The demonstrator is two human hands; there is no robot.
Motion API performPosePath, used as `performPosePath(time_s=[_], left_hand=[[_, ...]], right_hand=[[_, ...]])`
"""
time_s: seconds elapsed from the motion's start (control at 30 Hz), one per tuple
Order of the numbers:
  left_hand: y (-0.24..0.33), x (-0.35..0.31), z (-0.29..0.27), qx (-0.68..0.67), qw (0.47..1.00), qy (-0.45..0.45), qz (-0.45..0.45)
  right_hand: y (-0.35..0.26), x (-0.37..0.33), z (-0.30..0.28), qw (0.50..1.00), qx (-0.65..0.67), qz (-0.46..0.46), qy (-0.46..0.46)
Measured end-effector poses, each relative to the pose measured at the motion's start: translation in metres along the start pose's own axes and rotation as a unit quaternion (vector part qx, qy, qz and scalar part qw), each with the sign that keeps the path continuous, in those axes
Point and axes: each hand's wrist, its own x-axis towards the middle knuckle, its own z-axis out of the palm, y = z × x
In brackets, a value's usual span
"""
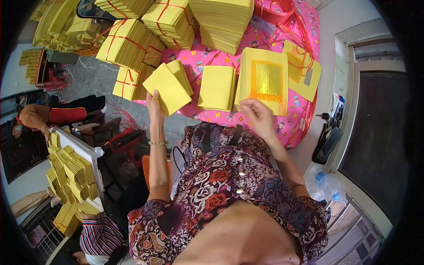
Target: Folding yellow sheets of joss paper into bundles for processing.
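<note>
My left hand (154,105) grips the near left edge of folded yellow paper (167,89), held tilted with the thumb on top. Under and behind it lies another yellow paper pile (181,76). A low pile of folded yellow sheets (216,87) rests between my hands. To its right is a yellow paper stack (263,57), its top sheet bearing a shiny gold square (267,81) with an orange border. At this stack's near edge is my right hand (258,115), fingers curled together; whatever is between the fingertips is too small to see.
Tall yellow paper bundles (126,42) tied with red string stand at the back left of the pink patterned table (201,117). Loose red strings (300,39) and a red basin (274,15) are at the back right. Two people work left, by another table (90,154).
</note>
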Motion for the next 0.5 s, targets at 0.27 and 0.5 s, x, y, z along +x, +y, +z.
performPosePath(time_s=[0.27,0.5], left_hand=[[-0.032,0.061,-0.017,0.112,0.993,-0.039,0.022],[-0.055,0.085,-0.021,0.157,0.986,-0.053,0.027]], right_hand=[[-0.018,0.001,-0.036,0.974,-0.189,-0.041,0.119],[-0.022,0.0,-0.047,0.919,-0.362,-0.136,0.071]])
